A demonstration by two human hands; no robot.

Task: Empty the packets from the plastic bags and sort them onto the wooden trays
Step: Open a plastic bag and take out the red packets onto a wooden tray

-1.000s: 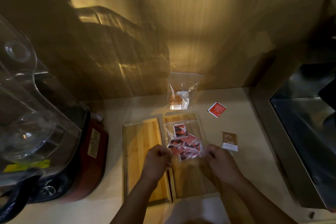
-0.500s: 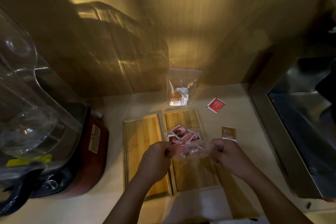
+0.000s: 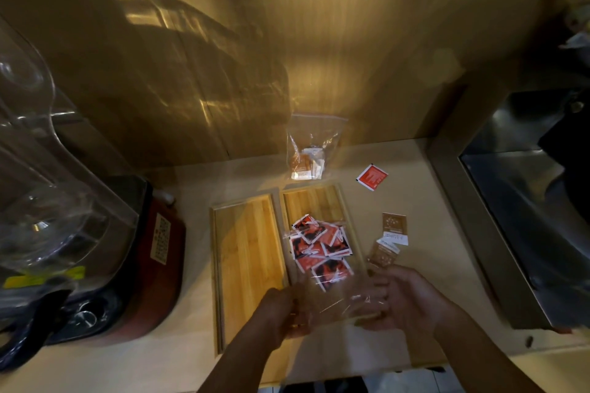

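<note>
Far left: a clear plastic jug sits on a red appliance base, which crowds the counter's left side. The base carries a pale label with a code-like print, not legible, and a yellow sticker that is too blurred to read.

Centre: two wooden trays lie side by side, touching. The left tray is bare. Over the right tray hangs a clear bag. The left hand grips its near left edge with the fingers curled. The red packets cluster at the bag's far end, above the middle of the right tray. They bear white swirl marks and no readable words. Whether all of them are inside the film cannot be told.

Behind the trays a second bag leans on the wall panel, holding brown and white packets.

Right of centre: the right hand meets the bag's near right edge with its fingers only partly bent under the film. Whether it pinches the bag cannot be told. Two brown packets lie on the counter just beside the right tray. Their white strips carry print too small to read. A loose red packet lies further back.

Far right: a metal basin borders the counter.
</note>
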